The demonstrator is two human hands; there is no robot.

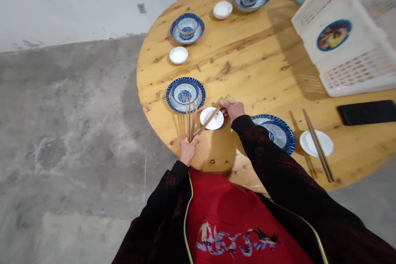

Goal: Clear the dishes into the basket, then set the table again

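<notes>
My left hand (188, 148) is closed round the lower ends of several wooden chopsticks (192, 119), which fan upward over the table's near edge. My right hand (233, 109) pinches the far ends of a pair of chopsticks (210, 119) that slants from my left hand across a small white dish (216, 121). Just beyond my left hand sits a blue-and-white bowl (185, 92) on a patterned plate (199, 105). Under my right forearm, another patterned plate (289, 134) is partly hidden by the sleeve.
On the round wooden table (247, 66), chopsticks (318, 146) lie across a white dish (326, 142) at right, near a black phone (368, 112). A white plastic basket (343, 62) stands behind. Farther off are two bowl-and-plate sets (187, 27) and white dishes (178, 55).
</notes>
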